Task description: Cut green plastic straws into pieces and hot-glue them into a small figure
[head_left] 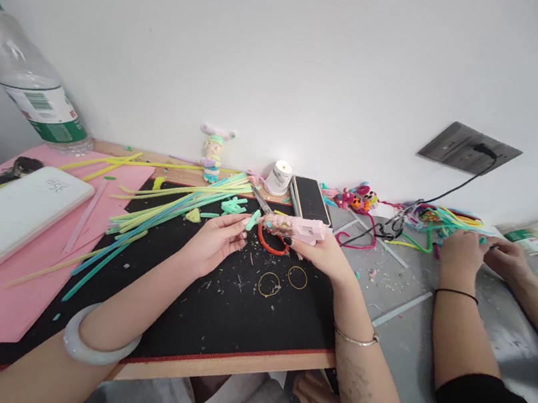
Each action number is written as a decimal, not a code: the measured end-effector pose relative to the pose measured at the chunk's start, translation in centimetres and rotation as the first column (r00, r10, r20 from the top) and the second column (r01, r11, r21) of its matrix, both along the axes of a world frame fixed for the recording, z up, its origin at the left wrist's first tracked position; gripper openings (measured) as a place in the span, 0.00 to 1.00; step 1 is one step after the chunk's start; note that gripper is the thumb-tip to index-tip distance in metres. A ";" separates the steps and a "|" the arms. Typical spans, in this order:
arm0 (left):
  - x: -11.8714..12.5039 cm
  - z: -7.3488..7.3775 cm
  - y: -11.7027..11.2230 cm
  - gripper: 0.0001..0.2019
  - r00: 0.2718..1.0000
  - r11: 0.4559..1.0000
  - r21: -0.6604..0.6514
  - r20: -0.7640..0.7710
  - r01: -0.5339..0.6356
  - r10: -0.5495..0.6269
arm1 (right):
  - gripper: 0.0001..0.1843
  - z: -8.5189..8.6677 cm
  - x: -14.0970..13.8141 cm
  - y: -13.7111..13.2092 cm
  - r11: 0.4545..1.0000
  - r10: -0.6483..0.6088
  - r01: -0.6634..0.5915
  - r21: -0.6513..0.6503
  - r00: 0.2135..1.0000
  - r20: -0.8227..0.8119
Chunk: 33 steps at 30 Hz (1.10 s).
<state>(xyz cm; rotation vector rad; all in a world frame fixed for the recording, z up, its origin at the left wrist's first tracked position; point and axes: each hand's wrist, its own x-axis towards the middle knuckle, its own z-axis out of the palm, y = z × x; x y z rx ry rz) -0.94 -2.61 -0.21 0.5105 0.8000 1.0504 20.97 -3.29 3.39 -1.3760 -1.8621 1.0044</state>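
My left hand (221,240) pinches a short mint-green pipe-cleaner piece (253,220) between thumb and fingertips, above the black mat (211,317). My right hand (320,252) is wrapped round a pink hand-held device (301,228) with a patterned front part; its exact kind is unclear. The device's front end points left and is close to the green piece; whether they touch I cannot tell. Under the device lie scissors (272,248) with orange handles, partly hidden. Left of my hands spreads a bundle of yellow, green and blue pipe cleaners (167,208), near a green bent shape (233,205).
A pipe-cleaner doll (212,156), a paper cup (280,177) and a phone (312,200) stand or lie by the wall. At left are a bottle (42,93) and a white power bank (14,214). Two rubber bands (269,285) lie in front. A co-worker's hands (463,254) work at right.
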 end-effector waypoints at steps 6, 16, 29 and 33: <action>0.1 0.1 0.0 0.09 1.000 1.000 -0.002 -0.001 -0.001 0.001 | 0.12 -0.2 0.1 0.1 1.000 0.002 -0.002 0.009 1.000 -0.003; 0.1 0.2 0.0 0.09 1.000 1.000 -0.012 -0.010 0.003 -0.003 | 0.11 -0.3 0.2 0.2 0.999 -0.033 0.033 0.037 0.999 0.000; 0.0 0.2 0.0 0.09 1.000 1.000 -0.018 -0.006 -0.004 0.004 | 0.16 0.0 3.0 0.9 0.882 -0.393 0.337 0.330 0.912 0.118; -0.1 0.3 0.0 0.09 1.000 1.000 -0.021 -0.019 -0.006 0.005 | 0.17 0.8 5.8 1.0 0.763 -0.599 0.452 0.461 0.762 0.245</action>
